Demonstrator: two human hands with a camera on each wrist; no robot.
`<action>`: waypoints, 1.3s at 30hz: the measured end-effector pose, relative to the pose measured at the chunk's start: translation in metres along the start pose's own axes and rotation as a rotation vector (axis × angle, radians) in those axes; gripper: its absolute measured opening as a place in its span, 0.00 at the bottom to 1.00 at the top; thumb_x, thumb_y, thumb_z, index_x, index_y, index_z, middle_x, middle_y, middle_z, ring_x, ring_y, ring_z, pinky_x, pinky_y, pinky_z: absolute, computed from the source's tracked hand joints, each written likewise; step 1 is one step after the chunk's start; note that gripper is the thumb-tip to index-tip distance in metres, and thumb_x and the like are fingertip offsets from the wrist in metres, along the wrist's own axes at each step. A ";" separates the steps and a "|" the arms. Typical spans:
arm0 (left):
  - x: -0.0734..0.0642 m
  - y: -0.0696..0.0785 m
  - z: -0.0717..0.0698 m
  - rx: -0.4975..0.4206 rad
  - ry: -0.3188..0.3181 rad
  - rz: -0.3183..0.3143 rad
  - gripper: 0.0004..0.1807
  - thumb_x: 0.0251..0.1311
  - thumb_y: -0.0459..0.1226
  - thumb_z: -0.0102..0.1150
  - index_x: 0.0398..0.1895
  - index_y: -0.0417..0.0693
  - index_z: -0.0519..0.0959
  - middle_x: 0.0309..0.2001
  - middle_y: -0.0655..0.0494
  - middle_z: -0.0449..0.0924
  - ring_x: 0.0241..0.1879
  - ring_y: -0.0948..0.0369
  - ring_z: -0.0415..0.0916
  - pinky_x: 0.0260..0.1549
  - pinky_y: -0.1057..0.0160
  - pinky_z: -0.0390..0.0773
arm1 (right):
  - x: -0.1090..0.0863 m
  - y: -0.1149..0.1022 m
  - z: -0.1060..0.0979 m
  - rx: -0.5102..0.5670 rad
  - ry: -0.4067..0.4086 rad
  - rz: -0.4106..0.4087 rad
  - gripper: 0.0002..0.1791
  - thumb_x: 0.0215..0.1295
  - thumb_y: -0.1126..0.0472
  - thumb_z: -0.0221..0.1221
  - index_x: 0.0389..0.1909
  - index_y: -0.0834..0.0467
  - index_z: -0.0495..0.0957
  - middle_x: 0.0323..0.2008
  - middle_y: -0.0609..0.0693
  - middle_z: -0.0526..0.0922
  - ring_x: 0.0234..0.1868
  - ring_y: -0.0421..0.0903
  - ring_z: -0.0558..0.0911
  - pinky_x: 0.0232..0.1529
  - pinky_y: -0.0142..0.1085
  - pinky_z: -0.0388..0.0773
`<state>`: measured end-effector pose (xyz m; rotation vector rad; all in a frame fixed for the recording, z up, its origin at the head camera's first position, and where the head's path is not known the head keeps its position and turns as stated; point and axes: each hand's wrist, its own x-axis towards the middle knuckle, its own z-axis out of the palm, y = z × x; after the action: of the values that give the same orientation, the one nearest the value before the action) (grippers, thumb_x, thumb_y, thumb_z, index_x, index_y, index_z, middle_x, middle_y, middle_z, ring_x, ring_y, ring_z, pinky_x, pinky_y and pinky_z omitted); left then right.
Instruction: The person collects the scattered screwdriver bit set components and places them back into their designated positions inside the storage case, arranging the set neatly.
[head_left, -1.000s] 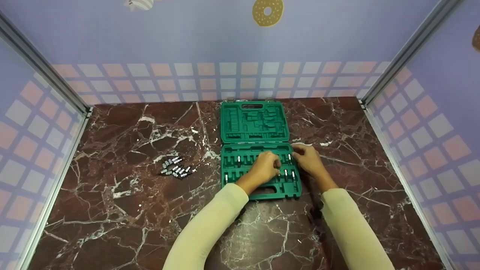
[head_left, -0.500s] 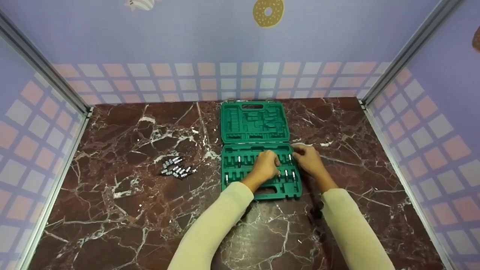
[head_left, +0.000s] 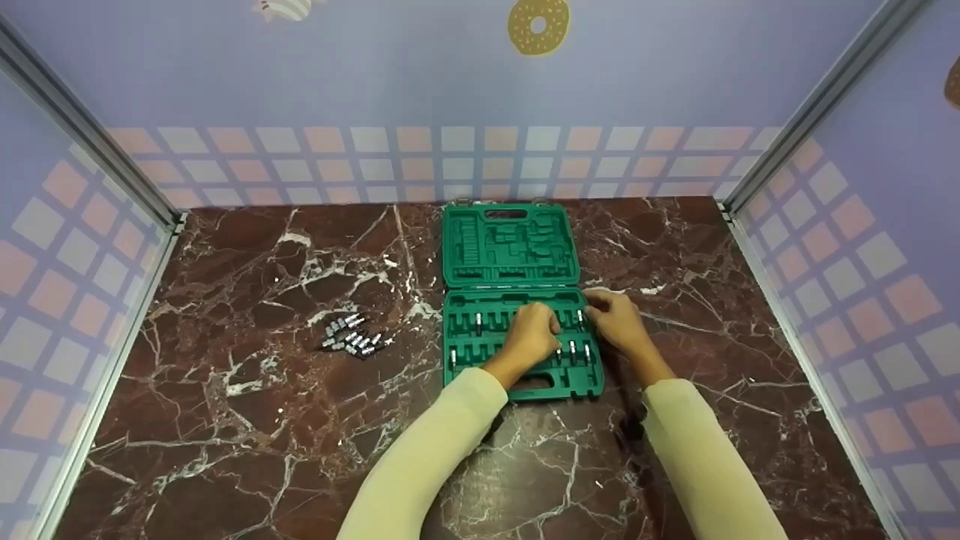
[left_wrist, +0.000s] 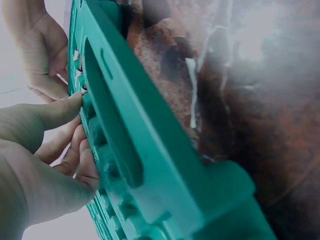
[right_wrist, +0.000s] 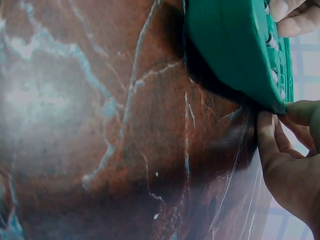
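The fingers of the left hand (head_left: 531, 331) are bent down over the near half of the green case (head_left: 525, 392), the thumb tip against a silver bit (head_left: 558, 356) in the near row of slots; whether the fingers pinch that bit cannot be told. The right hand (head_left: 615, 321) grips the right edge of the case between thumb and fingers, close beside a far-row bit (head_left: 580, 320).

At least 6 bits show in the slots: 2 in the far row, 4 in the near row, 3 of these side by side at the right. The case lies open flat, its lid (head_left: 510, 244) away from the person. Well left of it, a loose pile of bits (head_left: 352, 335) lies on the dark red marbled table (head_left: 225, 450). Pale sleeves (head_left: 424, 450) cover both forearms; lilac walls (head_left: 405, 75) with checks stand around.
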<state>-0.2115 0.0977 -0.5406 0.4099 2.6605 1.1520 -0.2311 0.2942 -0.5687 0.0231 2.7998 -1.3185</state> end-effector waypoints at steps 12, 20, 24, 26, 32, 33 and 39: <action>-0.012 -0.012 -0.007 0.006 -0.021 0.101 0.09 0.62 0.35 0.73 0.44 0.43 0.86 0.43 0.50 0.81 0.44 0.56 0.79 0.44 0.59 0.82 | 0.000 0.001 0.000 0.006 0.007 -0.014 0.19 0.71 0.69 0.59 0.61 0.65 0.81 0.59 0.65 0.83 0.61 0.62 0.81 0.63 0.56 0.77; -0.023 -0.018 -0.025 -0.053 -0.025 0.102 0.14 0.61 0.36 0.74 0.48 0.41 0.85 0.45 0.51 0.81 0.49 0.53 0.81 0.48 0.59 0.83 | 0.000 0.000 0.001 0.004 0.009 -0.019 0.19 0.71 0.69 0.59 0.61 0.66 0.81 0.59 0.65 0.83 0.61 0.62 0.81 0.63 0.56 0.76; -0.029 -0.021 -0.037 -0.085 -0.013 0.098 0.14 0.60 0.34 0.73 0.49 0.40 0.85 0.46 0.50 0.81 0.49 0.52 0.81 0.49 0.58 0.83 | -0.001 -0.001 0.000 -0.001 0.004 -0.024 0.19 0.71 0.70 0.58 0.62 0.66 0.80 0.60 0.66 0.82 0.63 0.63 0.79 0.64 0.57 0.75; -0.032 -0.023 -0.044 -0.094 -0.002 0.103 0.15 0.61 0.34 0.73 0.49 0.40 0.85 0.46 0.49 0.82 0.50 0.52 0.81 0.50 0.58 0.83 | -0.001 -0.001 0.000 0.002 -0.003 -0.015 0.19 0.72 0.69 0.58 0.62 0.66 0.80 0.60 0.66 0.82 0.63 0.63 0.79 0.64 0.57 0.75; -0.041 -0.031 -0.064 -0.104 0.040 0.115 0.15 0.61 0.35 0.72 0.50 0.40 0.85 0.47 0.48 0.83 0.49 0.51 0.80 0.50 0.53 0.82 | -0.002 -0.002 0.000 0.007 -0.016 0.011 0.19 0.74 0.67 0.57 0.63 0.63 0.79 0.60 0.65 0.83 0.61 0.62 0.80 0.61 0.56 0.77; -0.042 -0.033 -0.068 -0.108 0.048 0.118 0.15 0.61 0.35 0.72 0.49 0.40 0.85 0.47 0.48 0.83 0.49 0.51 0.80 0.50 0.53 0.82 | -0.002 -0.002 0.000 0.008 -0.016 0.007 0.19 0.74 0.67 0.57 0.63 0.64 0.79 0.59 0.65 0.83 0.60 0.62 0.81 0.61 0.56 0.77; -0.054 -0.043 -0.086 -0.143 0.122 0.140 0.14 0.60 0.34 0.73 0.47 0.38 0.85 0.46 0.46 0.83 0.48 0.45 0.81 0.49 0.51 0.83 | -0.001 -0.001 0.001 0.005 -0.007 -0.007 0.19 0.73 0.68 0.57 0.62 0.64 0.80 0.59 0.65 0.83 0.61 0.62 0.80 0.62 0.56 0.77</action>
<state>-0.1943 -0.0067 -0.5106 0.5225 2.6642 1.4421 -0.2302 0.2927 -0.5686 0.0087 2.7936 -1.3242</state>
